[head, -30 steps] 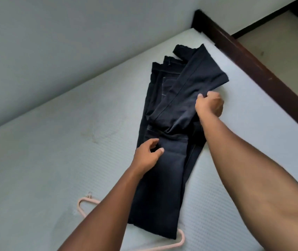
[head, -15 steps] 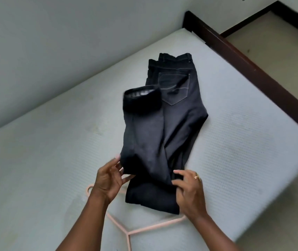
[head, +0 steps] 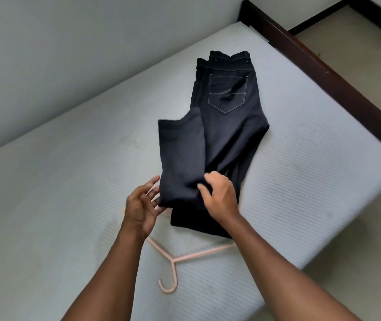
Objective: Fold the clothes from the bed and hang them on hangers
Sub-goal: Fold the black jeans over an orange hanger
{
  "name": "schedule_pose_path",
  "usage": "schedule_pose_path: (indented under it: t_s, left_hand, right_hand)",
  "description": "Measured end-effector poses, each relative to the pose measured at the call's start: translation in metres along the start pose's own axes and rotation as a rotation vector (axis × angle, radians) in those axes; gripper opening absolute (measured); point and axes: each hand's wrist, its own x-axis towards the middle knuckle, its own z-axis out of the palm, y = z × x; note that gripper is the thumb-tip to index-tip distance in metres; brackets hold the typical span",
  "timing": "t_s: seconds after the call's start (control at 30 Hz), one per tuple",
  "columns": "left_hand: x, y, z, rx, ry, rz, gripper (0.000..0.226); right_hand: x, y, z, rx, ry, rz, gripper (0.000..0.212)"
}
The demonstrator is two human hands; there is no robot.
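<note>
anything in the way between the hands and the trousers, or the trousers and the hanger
Nothing visible. The right hand grips the trousers at the folded leg; the left hand is open at its edge. The hanger lies on the mattress, partly under the trousers' near end.

one pair of dark jeans (head: 226, 135) is in view, folded once, so one garment in all. one stitched back pocket (head: 227, 92) shows on it. one pink hanger (head: 198, 252) is there, with one hook. two hands are counted, one left hand (head: 140, 209) and one right hand (head: 219, 198), on two bare forearms. one ring (head: 226, 178) shows on the right hand. there is one mattress (head: 312, 181), one dark frame (head: 323, 72) and one wall (head: 69, 54).
</note>
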Motion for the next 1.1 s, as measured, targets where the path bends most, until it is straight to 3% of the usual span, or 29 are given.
schedule_pose_path:
  t_s: [0.1,0.17,0.23,0.3,0.37,0.43,0.5,0.53,0.67,0.73,0.77,0.83,0.87,0.93,1.0,1.07,1.1]
  left_hand:
    - [-0.014,-0.005,-0.021,-0.169,0.027,-0.026,0.071]
    - [-0.023,-0.012,-0.042,-0.158,0.021,-0.04,0.09]
    - [-0.034,-0.025,-0.061,-0.017,0.042,-0.08,0.099]
    - [-0.046,-0.039,-0.068,0.231,0.092,-0.122,0.092]
    - [-0.059,-0.049,-0.064,0.452,0.162,-0.064,0.072]
    - [-0.063,-0.05,-0.055,0.491,0.185,0.048,0.067]
    - [-0.054,-0.044,-0.041,0.47,0.12,0.126,0.087]
    - [-0.043,-0.04,-0.036,0.452,0.075,0.133,0.093]
    - [-0.036,-0.021,-0.037,0.41,-0.323,0.002,0.061]
    - [-0.052,-0.018,-0.045,0.62,-0.573,-0.18,0.036]
    - [-0.058,-0.017,-0.049,0.787,-0.669,-0.305,0.034]
    - [-0.064,-0.014,-0.051,1.141,-0.727,-0.528,0.04]
    - [-0.065,-0.012,-0.047,1.248,-0.693,-0.583,0.039]
    - [-0.054,-0.006,-0.024,1.28,-0.505,-0.473,0.031]
    - [-0.03,-0.008,0.002,1.19,-0.207,-0.064,0.023]
    - [-0.001,-0.008,0.03,1.247,0.055,0.429,0.011]
    - [0.013,-0.009,0.041,1.32,0.099,0.58,0.02]
  right_hand:
    - [-0.074,-0.015,-0.01,-0.071,-0.074,-0.396,0.018]
    - [-0.131,-0.007,-0.009,-0.189,-0.25,-0.416,0.014]
    - [-0.174,0.012,-0.009,-0.29,-0.394,-0.359,0.021]
    - [-0.188,0.026,-0.012,-0.303,-0.449,-0.267,0.024]
    - [-0.181,0.02,-0.014,-0.23,-0.407,-0.106,0.025]
    - [-0.161,0.007,-0.014,0.021,-0.277,0.192,0.038]
    - [-0.135,-0.001,-0.009,0.247,-0.247,0.436,0.057]
    - [-0.123,-0.005,-0.007,0.284,-0.287,0.433,0.057]
    - [-0.128,-0.015,0.002,0.161,-0.266,0.055,0.008]
    - [-0.151,-0.013,-0.002,0.077,-0.405,-0.08,0.014]
    - [-0.159,-0.012,-0.006,0.042,-0.544,-0.101,0.017]
    - [-0.164,-0.002,-0.016,-0.016,-0.733,-0.033,0.022]
    - [-0.159,0.004,-0.018,0.013,-0.695,0.037,0.029]
    - [-0.127,0.016,-0.026,0.124,-0.364,0.183,0.028]
    - [-0.08,0.03,-0.027,0.156,0.008,0.31,0.012]
    - [-0.034,0.035,-0.023,0.116,0.178,0.462,0.011]
    - [-0.017,0.036,-0.019,0.104,0.194,0.516,0.02]
